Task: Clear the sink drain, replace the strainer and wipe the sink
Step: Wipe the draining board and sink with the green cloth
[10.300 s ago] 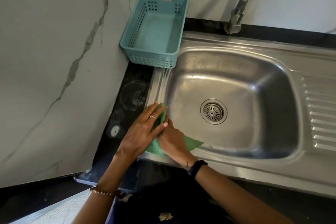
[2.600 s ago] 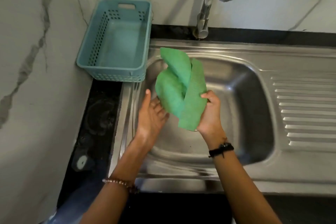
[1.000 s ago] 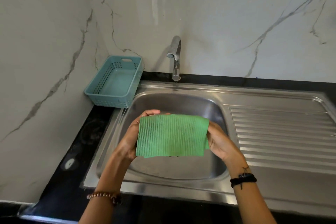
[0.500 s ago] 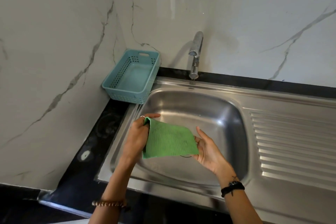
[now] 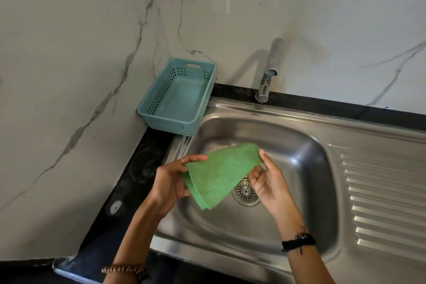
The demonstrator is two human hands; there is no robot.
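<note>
where the green cloth (image 5: 221, 175) hangs folded over the basin, it covers the left part of the strainer (image 5: 246, 192), so only the right and lower part of that slotted metal disc shows in the floor of the sink (image 5: 299, 145). the left hand (image 5: 170, 182) has its grip closed on the cloth's left edge, thumb on top and fingers curled underneath and out of sight; the right hand (image 5: 269, 187) pinches the far right corner between thumb and fingertips, palm turned up. both forearms are cut off by the near edge of the view. one ring sits on the left hand, one beaded bracelet (image 5: 124, 270) on the left wrist, one black band (image 5: 298, 241) on the right wrist. one teal basket (image 5: 177, 97) stands at the far left corner of the black worktop (image 5: 129, 182), just beside the sink rim and against the marble wall (image 5: 69, 53). one tap (image 5: 269, 71) rises behind the basin at the far side, its spout pointing toward the viewer. the ribbed drainboard (image 5: 382, 191) lies to the right and runs off the right edge. a small pale round mark on the worktop near the left is too blurred to identify.
</note>
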